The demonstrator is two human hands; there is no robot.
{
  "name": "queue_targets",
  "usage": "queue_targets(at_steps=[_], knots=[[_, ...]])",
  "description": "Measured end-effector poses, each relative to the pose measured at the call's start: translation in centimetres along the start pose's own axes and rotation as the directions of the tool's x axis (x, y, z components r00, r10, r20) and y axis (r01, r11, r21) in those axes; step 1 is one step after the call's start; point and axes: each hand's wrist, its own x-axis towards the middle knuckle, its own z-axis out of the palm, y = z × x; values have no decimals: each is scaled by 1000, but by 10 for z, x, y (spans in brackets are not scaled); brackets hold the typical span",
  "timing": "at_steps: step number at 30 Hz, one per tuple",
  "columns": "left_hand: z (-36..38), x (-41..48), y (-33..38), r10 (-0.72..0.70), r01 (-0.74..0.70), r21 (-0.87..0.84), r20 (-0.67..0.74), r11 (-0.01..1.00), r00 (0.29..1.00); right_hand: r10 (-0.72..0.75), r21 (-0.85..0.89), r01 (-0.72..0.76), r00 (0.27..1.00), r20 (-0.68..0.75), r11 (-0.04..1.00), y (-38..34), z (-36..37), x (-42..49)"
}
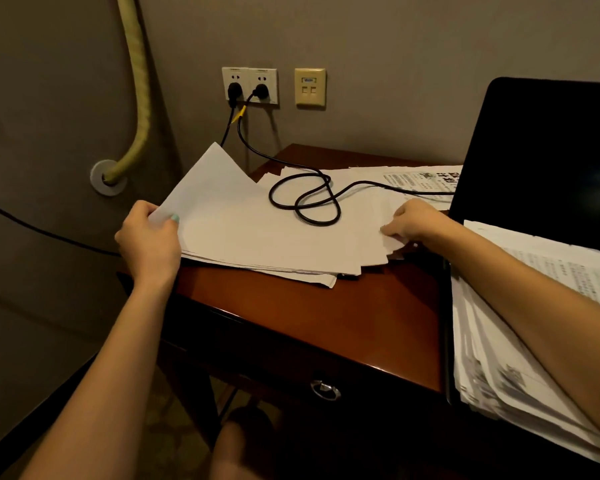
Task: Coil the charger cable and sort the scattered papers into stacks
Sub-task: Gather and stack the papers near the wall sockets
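Note:
A loose pile of white papers (243, 233) lies fanned across the left half of the brown desk (326, 317). My left hand (149, 237) grips the pile's left edge, thumb on top. My right hand (411, 220) pinches the pile's right edge. The black charger cable (312, 202) lies on top of the papers in a loose double loop; it runs up to a plug in the wall socket (262, 88) and off right behind the laptop. A second thick stack of printed papers (499, 358) rests at the right, partly under my right forearm.
An open black laptop screen (548, 161) stands at the right rear. More printed sheets (420, 180) lie at the back by the wall. A yellow hose (139, 81) and a thin black wire (49, 233) run along the left wall. A drawer handle (324, 389) faces me.

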Motion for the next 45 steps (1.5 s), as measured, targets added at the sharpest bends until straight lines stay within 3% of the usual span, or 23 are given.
queue_targets(at_steps=[7, 16, 23, 31, 34, 41, 45], knots=[[-5, -3, 1, 75, -71, -73, 49, 995, 996, -28, 276, 103, 965, -263, 956, 11, -13, -16], [-22, -6, 1, -38, 64, -286, 95, 956, 995, -263, -6, 312, 790, -554, 950, -1, -50, -63], [-45, -26, 6, -18, 53, -380, 94, 924, 995, -392, -140, 396, 679, -621, 908, 4, -71, -95], [-94, -28, 25, 88, -78, -449, 1, 890, 996, -383, -194, 344, 658, -648, 919, 7, -64, -112], [-107, -26, 32, 86, -94, -479, -38, 873, 996, -388, -138, 404, 643, -660, 904, 3, -76, -122], [-129, -9, 41, 30, -44, -575, -33, 817, 999, -400, -1, 609, 519, -756, 793, -8, -129, -153], [-123, -13, 39, 35, -5, -468, 56, 884, 998, -292, 95, 652, 460, -838, 752, -15, -149, -160]])
